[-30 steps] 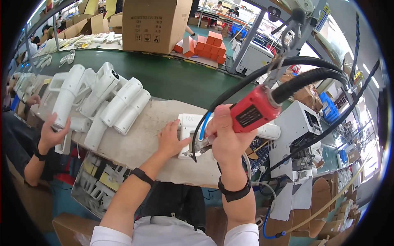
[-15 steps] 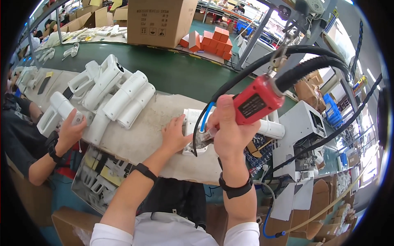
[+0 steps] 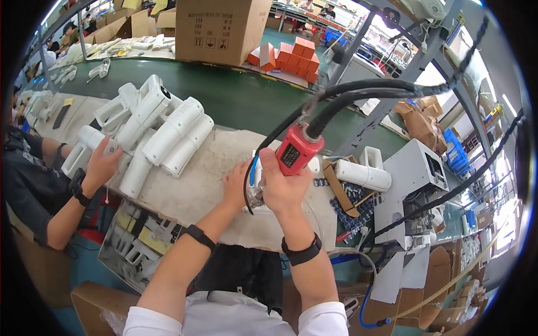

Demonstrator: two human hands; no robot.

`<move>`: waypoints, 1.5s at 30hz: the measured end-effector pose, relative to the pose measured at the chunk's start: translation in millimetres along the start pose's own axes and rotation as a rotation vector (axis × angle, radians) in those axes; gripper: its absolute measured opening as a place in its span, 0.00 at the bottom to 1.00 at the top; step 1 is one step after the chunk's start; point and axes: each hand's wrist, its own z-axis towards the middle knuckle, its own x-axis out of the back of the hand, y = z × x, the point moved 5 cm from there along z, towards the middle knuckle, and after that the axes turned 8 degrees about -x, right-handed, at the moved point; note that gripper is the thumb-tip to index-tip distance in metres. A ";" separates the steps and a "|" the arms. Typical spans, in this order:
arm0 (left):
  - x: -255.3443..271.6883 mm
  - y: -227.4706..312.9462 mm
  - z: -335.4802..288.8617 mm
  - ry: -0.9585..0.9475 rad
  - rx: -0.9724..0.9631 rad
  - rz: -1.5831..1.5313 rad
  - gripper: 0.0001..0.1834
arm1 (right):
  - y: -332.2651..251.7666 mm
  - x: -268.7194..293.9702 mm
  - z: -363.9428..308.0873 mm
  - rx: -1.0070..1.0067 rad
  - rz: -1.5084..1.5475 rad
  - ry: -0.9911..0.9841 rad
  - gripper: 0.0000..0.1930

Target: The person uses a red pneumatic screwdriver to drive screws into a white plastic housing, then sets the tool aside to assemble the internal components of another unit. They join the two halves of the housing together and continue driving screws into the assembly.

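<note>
Power tool (image 3: 295,155) over counter (image 3: 204,196); devices (image 3: 174,131) piled on counter to left, machine (image 3: 408,175) to right; belt (image 3: 230,95) behind counter; carton (image 3: 221,33) at belt's far edge, boxes (image 3: 295,59) right of carton.

Red tool (image 3: 300,147), white housings (image 3: 174,130), green belt (image 3: 235,95)

view: head, left fisheye | facing: down and forward | range: near hands (image 3: 284,191), above bench (image 3: 199,193)
</note>
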 end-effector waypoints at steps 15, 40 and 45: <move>128.7 9.1 -90.6 -0.311 0.094 -0.603 0.59 | -131.4 99.9 23.2 0.451 -0.045 0.261 0.15; 66.4 91.6 -121.1 -0.750 0.132 -0.965 0.19 | -88.1 85.6 7.6 0.254 -0.052 0.141 0.07; 185.9 78.4 -73.0 -0.288 -0.261 -0.264 0.23 | -78.6 81.1 2.6 0.137 0.049 0.186 0.11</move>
